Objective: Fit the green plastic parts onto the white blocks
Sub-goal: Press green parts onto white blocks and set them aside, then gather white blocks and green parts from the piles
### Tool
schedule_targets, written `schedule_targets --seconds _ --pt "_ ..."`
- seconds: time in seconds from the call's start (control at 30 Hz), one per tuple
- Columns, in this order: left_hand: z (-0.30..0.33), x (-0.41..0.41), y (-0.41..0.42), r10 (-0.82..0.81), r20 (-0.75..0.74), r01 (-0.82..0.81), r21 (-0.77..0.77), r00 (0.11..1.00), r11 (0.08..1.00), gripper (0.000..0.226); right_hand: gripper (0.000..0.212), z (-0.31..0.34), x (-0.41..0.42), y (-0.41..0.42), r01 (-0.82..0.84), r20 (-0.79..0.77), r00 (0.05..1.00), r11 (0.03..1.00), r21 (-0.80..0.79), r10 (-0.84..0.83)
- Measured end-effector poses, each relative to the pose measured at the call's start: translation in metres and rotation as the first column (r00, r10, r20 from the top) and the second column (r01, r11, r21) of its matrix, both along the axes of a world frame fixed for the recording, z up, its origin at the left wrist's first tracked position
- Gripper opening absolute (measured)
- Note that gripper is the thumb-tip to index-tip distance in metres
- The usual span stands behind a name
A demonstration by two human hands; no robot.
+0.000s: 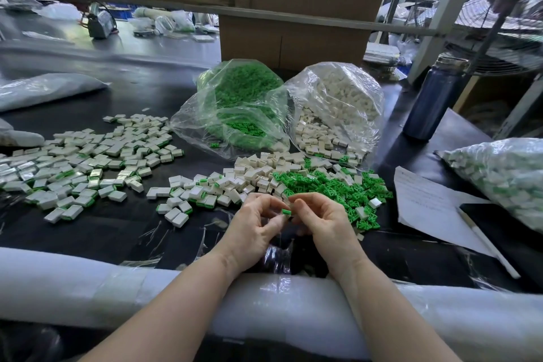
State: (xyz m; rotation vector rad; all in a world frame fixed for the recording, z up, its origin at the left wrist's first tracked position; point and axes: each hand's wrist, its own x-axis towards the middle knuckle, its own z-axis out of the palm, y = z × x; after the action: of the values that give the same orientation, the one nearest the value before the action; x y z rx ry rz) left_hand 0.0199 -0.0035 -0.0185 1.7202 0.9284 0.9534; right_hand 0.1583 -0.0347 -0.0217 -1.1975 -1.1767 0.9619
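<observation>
Head view: left hand (254, 225) and right hand (318, 222) pinch 1 small green plastic part (286, 212) together. Its white block is hidden, so misalignment could jam it, or it could drop among loose green parts (338, 191) at 1 o'clock.

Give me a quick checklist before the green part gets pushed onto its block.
1. Green part in grip: ok, pinched between the fingertips of the left hand and right hand.
2. White block under it: cannot tell, the fingers hide it.
3. Part seated square: cannot tell, only one green edge shows.
4. Loose green parts in reach: ok, a pile lies just beyond the right hand.
5. Loose white blocks in reach: ok, heaped just beyond the hands.
6. Finished pile kept apart: ok, spread out to the left.
</observation>
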Motion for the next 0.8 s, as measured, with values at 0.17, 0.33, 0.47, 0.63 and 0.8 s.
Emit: schedule_targets --seconds 0.17,0.33,0.47,0.63,0.8 --pt "0.001 0.000 0.000 0.005 -0.051 -0.005 0.006 0.999 1.000 0.007 0.018 0.002 0.002 -0.002 0.024 0.125 0.992 0.998 0.050 -0.030" --pt "0.001 -0.001 0.000 0.023 -0.096 -0.023 0.005 0.995 1.000 0.005 0.017 0.002 -0.001 -0.001 0.031 0.221 0.975 0.999 0.014 -0.033" --pt "-0.001 -0.003 0.001 0.060 -0.039 -0.061 -0.035 0.997 0.998 0.006 0.012 0.004 0.000 -0.002 0.086 0.194 0.977 0.996 0.021 -0.088" --pt "-0.002 -0.006 0.004 0.324 0.065 -0.322 -0.032 0.944 0.946 0.020 0.010 0.003 0.003 -0.004 0.205 0.174 0.964 0.979 0.000 -0.202" --pt "-0.005 -0.013 0.011 0.600 -0.040 -0.594 0.108 0.799 0.797 0.024 0.013 0.003 0.004 -0.003 0.301 0.253 0.921 0.954 0.020 -0.296"
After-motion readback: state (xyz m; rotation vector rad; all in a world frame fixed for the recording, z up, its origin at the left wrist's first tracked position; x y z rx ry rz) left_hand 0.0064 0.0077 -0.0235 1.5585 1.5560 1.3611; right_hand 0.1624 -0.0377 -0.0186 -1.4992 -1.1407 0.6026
